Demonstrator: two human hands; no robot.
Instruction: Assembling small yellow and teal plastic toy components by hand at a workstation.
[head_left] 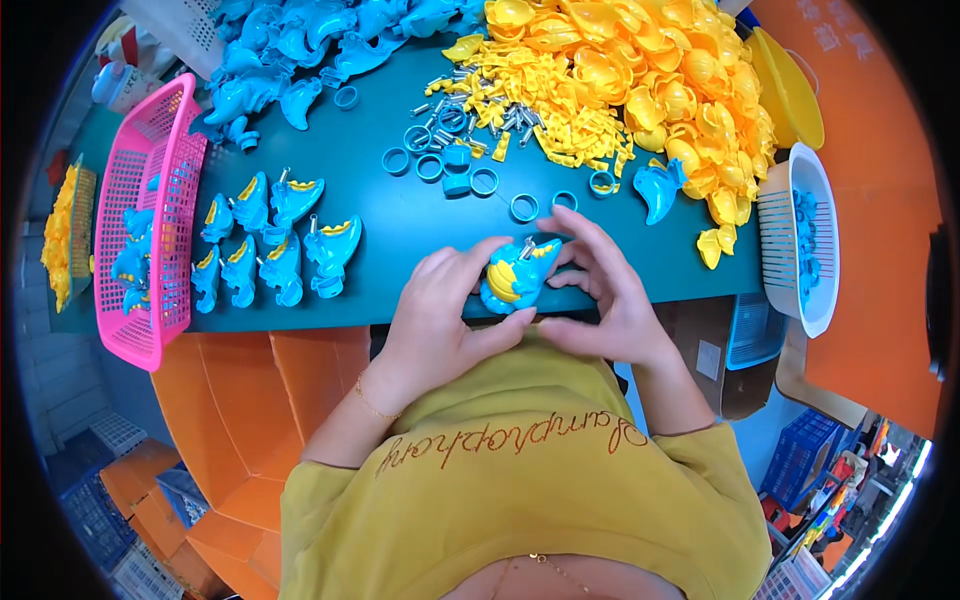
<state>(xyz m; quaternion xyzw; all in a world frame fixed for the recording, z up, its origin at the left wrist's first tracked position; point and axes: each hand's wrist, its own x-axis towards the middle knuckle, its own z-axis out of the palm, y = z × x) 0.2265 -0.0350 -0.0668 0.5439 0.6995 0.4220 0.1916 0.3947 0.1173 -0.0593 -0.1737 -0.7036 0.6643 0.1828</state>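
We work at a dark teal table point(420, 215) ringed by orange crates and panels, and everything on it reads best against the toy between our hands. That blue and yellow toy point(515, 278) sits at the table's near edge, right in front of our chest, where both hands can bear on it without reaching.

Our left hand point(440, 310) wraps it from the left, fingers curled over its top and the thumb pressed along its underside, closed around the body. Our right hand point(605, 290) closes in from the right, fingertips pinching the upper end near a small grey metal pin that sticks out of it. We judge this two-sided grip is for squeezing or steadying the halves together.

The toy is a rounded, glossy blue plastic shell with a ribbed yellow insert across its front; finer detail is too small to tell.

Left of the toy stand finished toys point(265, 245) of the same kind in loose rows, each with a yellow crest, parked out of the way. Further left lies a pink basket point(150, 180) holding more of them. Beyond the toy, loose blue rings point(470, 175) and grey pins point(470, 105) lie within an arm's stretch, and behind those a heap of yellow parts point(640, 70) and a heap of blue shells point(300, 50). To the toy's right a white basket point(815, 200) hangs off the table edge.
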